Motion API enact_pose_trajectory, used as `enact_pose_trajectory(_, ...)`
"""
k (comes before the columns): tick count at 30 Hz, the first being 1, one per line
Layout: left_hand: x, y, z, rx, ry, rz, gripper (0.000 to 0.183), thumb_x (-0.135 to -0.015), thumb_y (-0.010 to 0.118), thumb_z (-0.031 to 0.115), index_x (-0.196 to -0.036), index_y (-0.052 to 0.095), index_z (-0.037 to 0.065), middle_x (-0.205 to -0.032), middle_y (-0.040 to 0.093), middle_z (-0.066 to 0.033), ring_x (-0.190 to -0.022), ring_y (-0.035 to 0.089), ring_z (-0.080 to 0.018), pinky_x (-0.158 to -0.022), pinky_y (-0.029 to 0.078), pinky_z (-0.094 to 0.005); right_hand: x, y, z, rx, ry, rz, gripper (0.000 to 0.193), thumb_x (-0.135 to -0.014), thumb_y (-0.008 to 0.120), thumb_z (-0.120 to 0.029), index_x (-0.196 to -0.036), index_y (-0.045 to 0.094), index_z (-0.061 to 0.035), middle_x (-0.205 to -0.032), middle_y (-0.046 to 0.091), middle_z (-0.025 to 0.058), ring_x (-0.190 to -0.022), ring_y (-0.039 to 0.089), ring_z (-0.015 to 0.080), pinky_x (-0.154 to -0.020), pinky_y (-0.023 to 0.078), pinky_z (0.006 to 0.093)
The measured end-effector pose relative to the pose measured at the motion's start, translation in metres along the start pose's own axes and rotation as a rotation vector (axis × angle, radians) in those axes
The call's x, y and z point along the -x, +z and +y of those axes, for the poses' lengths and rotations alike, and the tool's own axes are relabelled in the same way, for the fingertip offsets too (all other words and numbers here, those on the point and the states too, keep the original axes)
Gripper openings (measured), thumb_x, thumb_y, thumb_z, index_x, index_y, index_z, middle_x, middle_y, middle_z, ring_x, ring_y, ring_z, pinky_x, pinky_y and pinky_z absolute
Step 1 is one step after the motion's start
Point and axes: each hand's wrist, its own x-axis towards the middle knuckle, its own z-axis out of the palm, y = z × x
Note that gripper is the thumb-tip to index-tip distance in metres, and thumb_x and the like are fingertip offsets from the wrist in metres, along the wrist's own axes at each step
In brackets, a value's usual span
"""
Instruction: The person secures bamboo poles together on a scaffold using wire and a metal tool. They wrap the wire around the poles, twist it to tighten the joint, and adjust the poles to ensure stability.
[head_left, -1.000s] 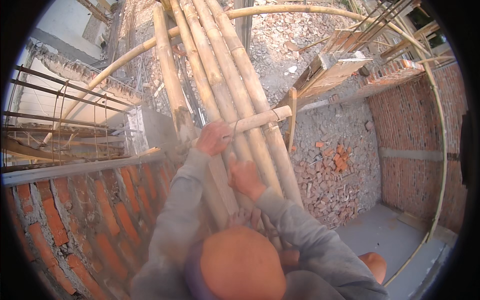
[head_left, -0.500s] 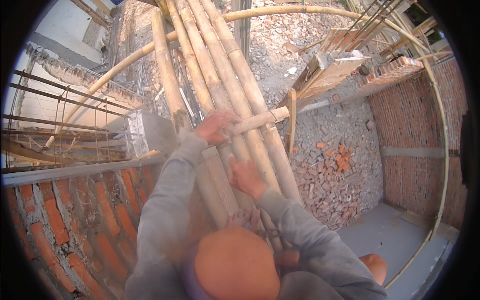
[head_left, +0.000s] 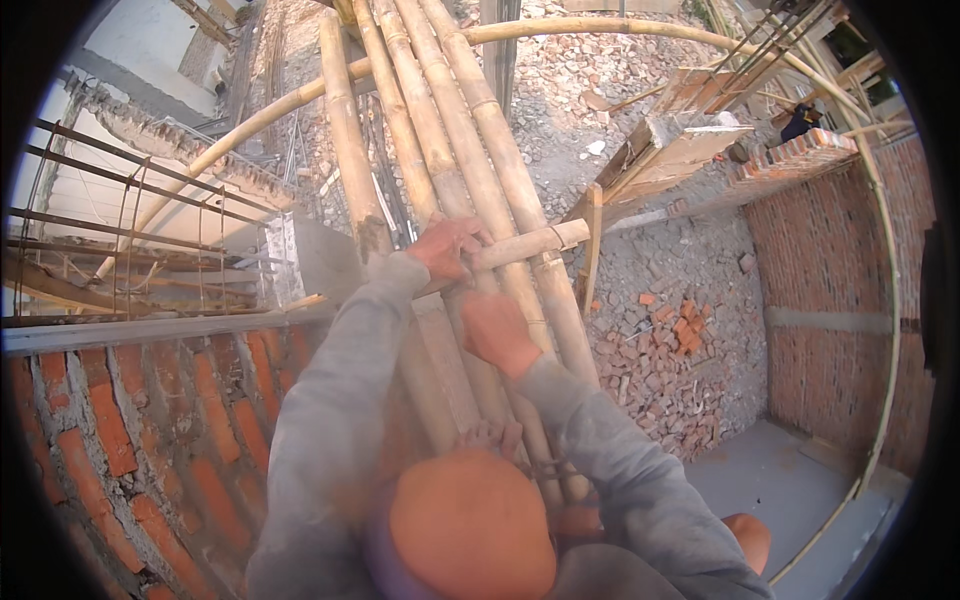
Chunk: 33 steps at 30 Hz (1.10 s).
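Observation:
A short bamboo crosspiece (head_left: pixel 540 245) lies across several long bamboo poles (head_left: pixel 440 160). My left hand (head_left: pixel 450 247) is closed on the crosspiece's left end, fingers curled over it. Just below, my right hand (head_left: pixel 497 332) makes a fist close above the poles; whatever is in its fingers is hidden. Beneath my hands a flat wooden board (head_left: pixel 443 365) runs along the poles toward bare toes (head_left: pixel 490 437).
A brick wall (head_left: pixel 180 440) stands on the left, beside steel rebar (head_left: pixel 130 205). Below to the right lie broken bricks (head_left: pixel 670 370) and a grey floor (head_left: pixel 790 490). A curved bamboo pole (head_left: pixel 600 22) arches across the far side. An upright wooden stick (head_left: pixel 592 245) stands by the crosspiece.
My right fist has moved up a little, closer to my left hand and the crosspiece. My left hand keeps its hold. The view has shifted slightly, and a dark shape shows above the far-right brick wall.

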Motion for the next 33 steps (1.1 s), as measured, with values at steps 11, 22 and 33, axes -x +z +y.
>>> enact_pose_trajectory(11,0.007,0.010,-0.005,0.201,0.012,0.080,0.023,-0.063,0.094,0.002,-0.081,0.081,0.004,-0.131,0.073,-0.0081,-0.123,0.065,-0.0283,-0.109,0.050,-0.0402,-0.059,-0.033,0.059,-0.052,0.268,0.171,0.015,-0.090,0.073,-0.017,-0.095,0.074,-0.0029,-0.088,0.077,0.0259,-0.087,0.076,0.0463,-0.078,0.059,0.0569)
enact_pose_trajectory(22,0.011,0.012,0.003,0.181,-0.054,0.167,0.026,-0.062,0.097,0.001,-0.085,0.086,0.006,-0.136,0.078,-0.0075,-0.129,0.067,-0.0289,-0.116,0.050,-0.0417,0.002,-0.012,0.053,-0.155,0.245,-0.169,0.020,-0.088,0.073,-0.023,-0.088,0.076,-0.0031,-0.094,0.078,0.0251,-0.092,0.077,0.0443,-0.082,0.060,0.0559)
enact_pose_trajectory(33,0.013,0.017,-0.004,0.238,-0.038,0.173,0.027,-0.063,0.096,0.003,-0.087,0.086,0.008,-0.136,0.078,-0.0094,-0.130,0.068,-0.0294,-0.117,0.050,-0.0435,0.086,-0.101,0.024,0.162,-0.396,0.220,0.023,-0.086,0.070,-0.008,-0.108,0.069,-0.0040,-0.098,0.064,0.0102,-0.088,0.065,0.0299,-0.072,0.052,0.0444)
